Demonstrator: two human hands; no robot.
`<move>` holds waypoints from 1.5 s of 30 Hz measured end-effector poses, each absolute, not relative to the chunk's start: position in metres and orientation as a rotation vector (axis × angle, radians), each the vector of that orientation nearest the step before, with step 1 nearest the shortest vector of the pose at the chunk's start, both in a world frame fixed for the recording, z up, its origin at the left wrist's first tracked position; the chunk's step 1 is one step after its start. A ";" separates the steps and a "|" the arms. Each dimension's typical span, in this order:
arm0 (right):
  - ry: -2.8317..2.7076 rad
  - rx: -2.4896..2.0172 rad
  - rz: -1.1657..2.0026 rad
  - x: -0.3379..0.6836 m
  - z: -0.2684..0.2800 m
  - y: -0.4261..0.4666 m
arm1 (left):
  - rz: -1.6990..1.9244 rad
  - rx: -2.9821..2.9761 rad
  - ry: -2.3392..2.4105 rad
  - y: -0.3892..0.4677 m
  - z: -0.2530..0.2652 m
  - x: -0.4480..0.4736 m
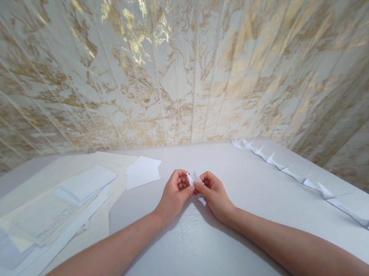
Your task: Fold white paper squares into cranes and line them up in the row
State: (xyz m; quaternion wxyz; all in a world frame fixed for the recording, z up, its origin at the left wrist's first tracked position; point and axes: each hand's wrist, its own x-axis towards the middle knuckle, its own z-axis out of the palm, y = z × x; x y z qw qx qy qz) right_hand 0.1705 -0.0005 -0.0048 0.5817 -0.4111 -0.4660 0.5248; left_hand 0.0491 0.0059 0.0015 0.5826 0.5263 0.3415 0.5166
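Note:
A small folded white paper figure (194, 178), with pointed tips sticking up like an origami crane, is held between my two hands above the middle of the table. My left hand (178, 187) pinches its left side between thumb and curled fingers. From the other side, my right hand (214, 192) grips it with the thumb over the front. Both thumbs nearly meet at its lower edge, and the fingers hide much of the folds. A small white piece, perhaps part of the paper or its reflection, shows just below the hands.
Along the right of the white table (190, 244) runs a row of several folded paper cranes (287, 169). At the left lies a pile of loose papers (52, 215), some with writing. White paper sheets (143, 172) lie left of my hands. A gold-patterned curtain (175, 72) hangs behind.

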 end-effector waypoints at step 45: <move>-1.404 -1.097 1.112 0.179 -0.005 0.002 | 1.089 1.417 0.972 0.013 0.001 0.040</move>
